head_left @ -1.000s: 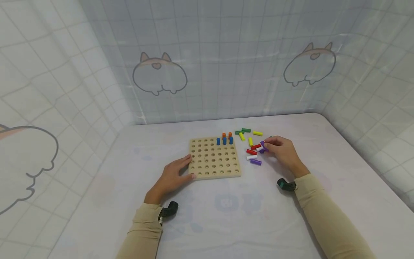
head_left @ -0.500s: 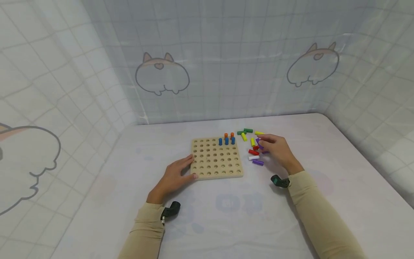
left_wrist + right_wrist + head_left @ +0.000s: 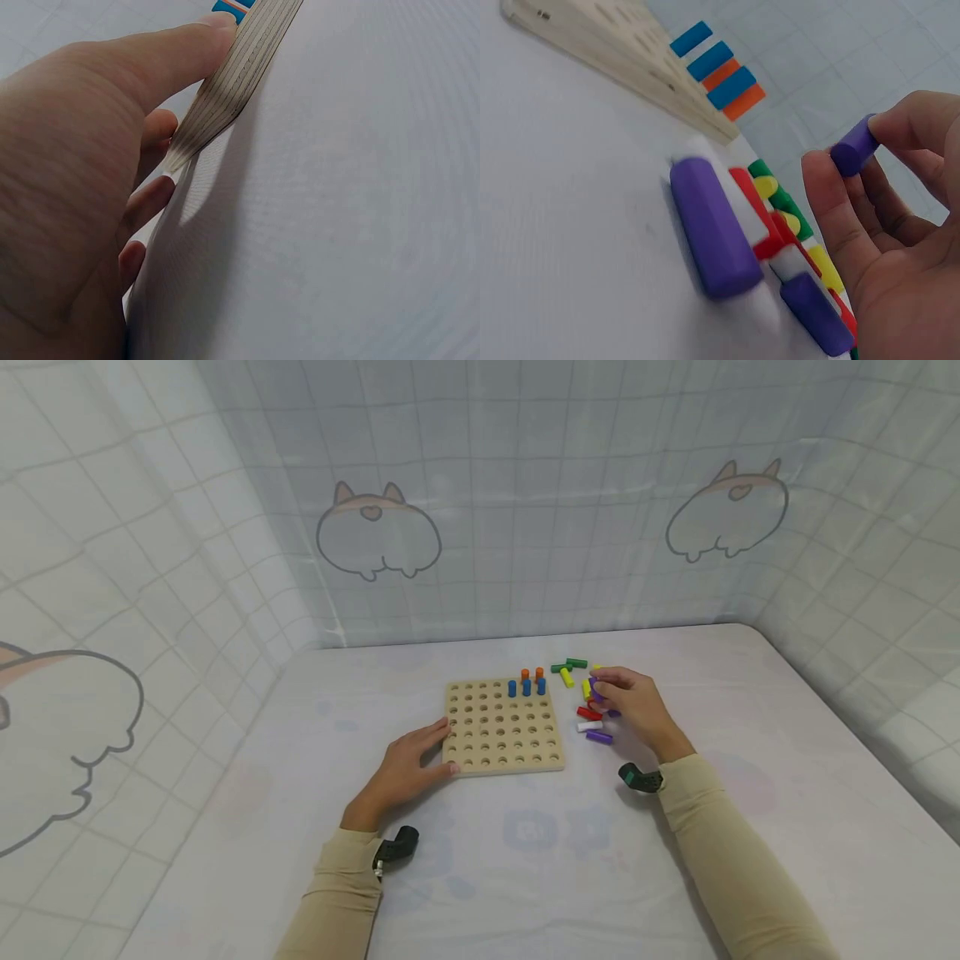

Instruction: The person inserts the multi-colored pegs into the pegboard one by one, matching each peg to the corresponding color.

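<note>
A wooden pegboard with rows of round holes lies on the table. Two orange pegs and three blue pegs stand upright at its far right corner. My left hand holds the board's near left corner, thumb on the front edge and fingertips at the left side. Right of the board, over the loose pegs, my right hand pinches a purple peg between thumb and fingertips, tilted and raised above the table. The right wrist view shows another purple peg lying close below.
Loose pegs lie right of the board: green, yellow, red, white and purple. Some are partly hidden by the right hand. A tiled-pattern curtain rises behind the white-covered table.
My right hand has moved left towards the board, lifting the purple peg from the pile. My left hand stays at the board's corner. The head view has shifted slightly.
</note>
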Demonstrator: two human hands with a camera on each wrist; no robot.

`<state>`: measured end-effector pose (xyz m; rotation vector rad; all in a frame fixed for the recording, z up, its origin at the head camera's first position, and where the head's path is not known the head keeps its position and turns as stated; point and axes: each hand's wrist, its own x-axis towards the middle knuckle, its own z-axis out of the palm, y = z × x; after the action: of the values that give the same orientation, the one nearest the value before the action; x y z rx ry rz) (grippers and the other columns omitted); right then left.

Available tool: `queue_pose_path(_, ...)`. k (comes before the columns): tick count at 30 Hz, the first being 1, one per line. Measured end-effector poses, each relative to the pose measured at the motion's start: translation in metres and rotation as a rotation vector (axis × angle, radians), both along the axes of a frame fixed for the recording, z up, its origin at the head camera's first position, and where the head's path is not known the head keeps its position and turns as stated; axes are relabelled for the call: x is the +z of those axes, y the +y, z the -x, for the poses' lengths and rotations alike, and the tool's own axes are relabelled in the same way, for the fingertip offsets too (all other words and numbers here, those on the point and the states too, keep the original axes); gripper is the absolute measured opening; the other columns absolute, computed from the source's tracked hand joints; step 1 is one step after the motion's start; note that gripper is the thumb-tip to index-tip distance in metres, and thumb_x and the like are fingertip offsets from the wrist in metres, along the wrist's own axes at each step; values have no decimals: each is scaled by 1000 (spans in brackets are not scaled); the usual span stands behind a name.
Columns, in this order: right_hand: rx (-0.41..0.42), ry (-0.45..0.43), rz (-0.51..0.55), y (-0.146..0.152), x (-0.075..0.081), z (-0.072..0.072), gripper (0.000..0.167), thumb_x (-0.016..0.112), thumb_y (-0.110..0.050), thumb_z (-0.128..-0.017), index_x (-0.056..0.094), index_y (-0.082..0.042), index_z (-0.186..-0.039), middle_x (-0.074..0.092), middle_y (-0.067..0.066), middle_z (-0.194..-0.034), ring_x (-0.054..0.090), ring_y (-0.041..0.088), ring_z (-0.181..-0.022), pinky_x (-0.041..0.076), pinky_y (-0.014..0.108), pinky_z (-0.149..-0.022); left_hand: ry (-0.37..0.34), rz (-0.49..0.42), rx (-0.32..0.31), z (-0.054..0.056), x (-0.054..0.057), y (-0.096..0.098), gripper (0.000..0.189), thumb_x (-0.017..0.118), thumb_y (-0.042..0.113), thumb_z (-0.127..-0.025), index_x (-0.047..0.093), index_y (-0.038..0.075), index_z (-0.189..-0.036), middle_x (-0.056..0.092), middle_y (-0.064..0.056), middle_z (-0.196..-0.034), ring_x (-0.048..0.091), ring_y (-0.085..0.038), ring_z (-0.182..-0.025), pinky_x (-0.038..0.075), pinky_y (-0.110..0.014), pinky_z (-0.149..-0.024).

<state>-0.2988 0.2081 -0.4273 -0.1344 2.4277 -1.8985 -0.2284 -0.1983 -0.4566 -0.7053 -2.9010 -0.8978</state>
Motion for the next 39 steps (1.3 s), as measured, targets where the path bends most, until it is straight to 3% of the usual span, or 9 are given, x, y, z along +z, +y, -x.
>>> queue_pose_path(7, 4, -21, 20, -15, 1, 5, 35, 60, -23, -102, 60, -7, -134, 61, 13, -127, 67, 29, -107, 55, 34, -92, -3, -9, -2, 1, -1, -1, 75, 70, 45, -92, 43, 9, -153, 34, -2, -161, 34, -35, -144, 26, -58, -115)
queue_pose_path(18, -10, -45, 158, -34, -8, 13, 33, 62, -14, -100, 60, -1, -130, 62, 16, -124, 66, 27, -107, 57, 33, -88, -3, -8, -9, 0, -1, -1, 76, 70, 45, -92, 44, 8, -152, 35, -2, -161, 35, -35, -144, 27, -58, -115)
queue_pose_path(35, 8, -62, 102, -49, -11, 19, 41, 64, -15, -98, 59, -7, -139, 60, 10, -132, 66, 25, -112, 55, 30, -91, -12, 1, 6, 0, 0, -1, 76, 69, 47, -93, 43, 9, -153, 34, -1, -161, 34, -35, -144, 26, -59, -115)
queue_pose_path(39, 0, -50, 71, -51, -9, 19, 42, 65, -17, -97, 61, -10, -138, 61, 8, -129, 67, 24, -109, 56, 24, -76, -12, -2, 6, 0, 0, 0, 76, 69, 47, -93, 44, 9, -153, 34, -1, -161, 34, -34, -144, 26, -59, -115)
